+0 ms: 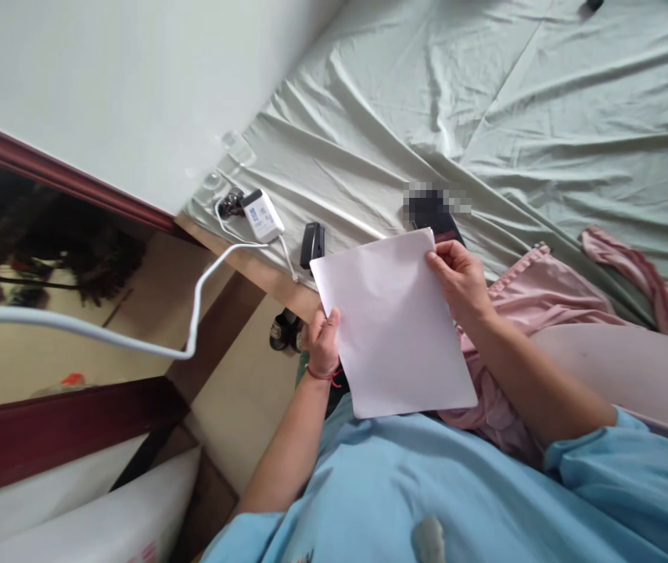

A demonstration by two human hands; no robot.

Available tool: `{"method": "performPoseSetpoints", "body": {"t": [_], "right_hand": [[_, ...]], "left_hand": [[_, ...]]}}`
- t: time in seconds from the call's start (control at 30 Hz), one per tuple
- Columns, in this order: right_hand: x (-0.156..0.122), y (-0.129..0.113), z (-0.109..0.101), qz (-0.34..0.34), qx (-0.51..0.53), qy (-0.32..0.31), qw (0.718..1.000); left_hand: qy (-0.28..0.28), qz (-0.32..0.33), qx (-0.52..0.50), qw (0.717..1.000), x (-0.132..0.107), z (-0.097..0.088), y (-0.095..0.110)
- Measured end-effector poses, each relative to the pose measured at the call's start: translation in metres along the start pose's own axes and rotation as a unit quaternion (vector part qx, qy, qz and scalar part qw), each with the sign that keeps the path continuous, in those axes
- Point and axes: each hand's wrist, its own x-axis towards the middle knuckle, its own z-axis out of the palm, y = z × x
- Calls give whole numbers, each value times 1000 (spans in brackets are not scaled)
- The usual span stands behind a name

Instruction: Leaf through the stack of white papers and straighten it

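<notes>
Basically, fingers (pixel 442 267) hold paper (pixel 396 328) by opposite edges, bedsheet (pixel 522 148) beyond

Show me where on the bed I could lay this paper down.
The widest bare patch of sheet, wrinkled, lies beyond the dark flat thing and pink cloth. A narrower one sits between that dark thing, the black case and the paper. It is crowded on the left, around the white box and cord.

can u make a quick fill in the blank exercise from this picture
In this view, the right hand pinches the paper near its ____ right corner.
The bracelet by the left hand is coloured ____.
The shirt is coloured ____.
The long bent cord is coloured ____.

Missing words: upper; red; blue; white
</notes>
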Motion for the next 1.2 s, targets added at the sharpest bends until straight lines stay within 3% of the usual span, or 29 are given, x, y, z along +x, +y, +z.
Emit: {"method": "performPoseSetpoints", "body": {"t": [0.13,0.27,0.4,0.5,0.6,0.77,0.93,1.1,1.2], "right_hand": [[4,0,-2,-27,19,54,998],[9,-1,-4,-40,31,110,993],[11,0,-6,-49,17,102,993],[10,0,-7,-47,-11,61,997],[3,-3,-5,-73,-110,34,991],[-16,-9,6,-176,-288,-9,941],[-23,-8,9,-169,-334,10,927],[-19,-8,7,-277,-341,35,898],[-15,-9,6,-257,-292,49,920]], "left_hand": [[-106,27,-26,994,-2,-3,4],[-137,12,105,985,-4,-7,7],[-109,5,195,975,-10,-13,10],[-101,-63,140,983,-20,-21,10],[-108,-144,49,983,-32,-28,8],[-65,-220,-33,973,-46,-29,4],[-46,-227,-44,972,-45,-23,2],[-24,-199,-30,979,-42,-20,2],[-24,-184,-30,982,-43,-18,4]]}}
